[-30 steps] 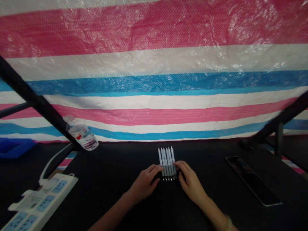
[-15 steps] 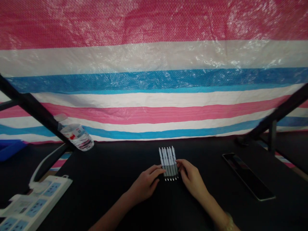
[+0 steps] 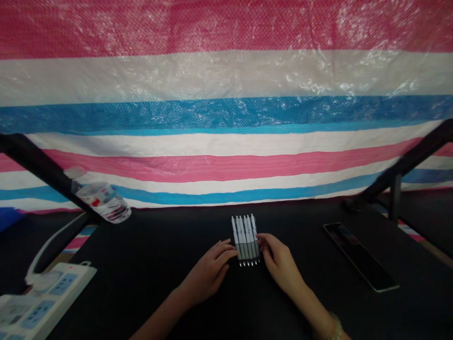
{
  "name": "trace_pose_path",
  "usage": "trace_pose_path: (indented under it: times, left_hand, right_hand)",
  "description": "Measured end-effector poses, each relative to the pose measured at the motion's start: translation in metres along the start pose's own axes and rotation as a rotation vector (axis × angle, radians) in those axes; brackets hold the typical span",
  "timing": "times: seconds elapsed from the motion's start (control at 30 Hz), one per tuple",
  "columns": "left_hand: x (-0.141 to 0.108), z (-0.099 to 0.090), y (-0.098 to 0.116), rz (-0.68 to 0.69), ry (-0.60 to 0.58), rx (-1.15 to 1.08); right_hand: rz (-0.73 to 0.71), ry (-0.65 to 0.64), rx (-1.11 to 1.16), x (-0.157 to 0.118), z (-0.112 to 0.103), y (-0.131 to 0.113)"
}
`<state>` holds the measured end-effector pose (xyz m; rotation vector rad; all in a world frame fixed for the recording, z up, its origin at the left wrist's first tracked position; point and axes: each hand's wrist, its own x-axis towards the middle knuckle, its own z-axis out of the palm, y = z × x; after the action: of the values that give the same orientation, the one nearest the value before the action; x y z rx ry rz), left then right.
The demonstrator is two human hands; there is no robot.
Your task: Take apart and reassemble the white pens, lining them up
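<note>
Several white pens (image 3: 245, 241) with grey grips lie side by side in a neat row on the black table, tips toward me. At the left edge of the row is my left hand (image 3: 208, 270), its fingers stretched out, the index fingertip at the grip of the leftmost pen. My right hand (image 3: 281, 260) rests at the other edge, index fingertip against the rightmost pen and thumb bent below, apart from the index finger. Neither hand is wrapped round a pen.
A black phone (image 3: 361, 256) lies to the right on the table (image 3: 170, 245). Toward the back left a clear plastic bottle (image 3: 106, 200) leans over. A white power strip (image 3: 49, 300) with a cable sits at the near left. Striped sheeting (image 3: 226, 113) hangs behind, between dark slanted bars.
My left hand has drawn slightly away from the pens, its fingertips now less over the row. My right hand stays at the right edge. The whole view has shifted a little.
</note>
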<state>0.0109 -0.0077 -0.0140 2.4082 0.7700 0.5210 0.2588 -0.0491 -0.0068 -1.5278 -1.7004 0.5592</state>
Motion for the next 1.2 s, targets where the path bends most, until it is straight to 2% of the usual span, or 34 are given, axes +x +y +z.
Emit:
trace_pose_path:
  times: [0.53, 0.77, 0.87, 1.1, 1.2]
  left_hand:
    - [-0.003, 0.0, 0.001, 0.013, 0.002, 0.027]
    - [-0.002, 0.002, -0.001, 0.028, 0.048, 0.033]
    - [-0.003, 0.003, -0.003, 0.019, 0.142, 0.034]
    - [-0.004, -0.004, -0.004, -0.088, 0.51, -0.054]
    - [-0.005, -0.007, -0.004, -0.142, 0.594, -0.095]
  right_hand:
    - [-0.03, -0.032, 0.024, 0.001, 0.0, -0.001]
    - [-0.024, -0.055, 0.019, 0.001, -0.002, -0.003]
    - [-0.024, -0.053, 0.007, 0.0, -0.004, -0.003]
    - [-0.045, -0.059, -0.081, -0.001, -0.011, -0.005]
    - [-0.079, -0.109, -0.134, -0.003, -0.012, -0.01]
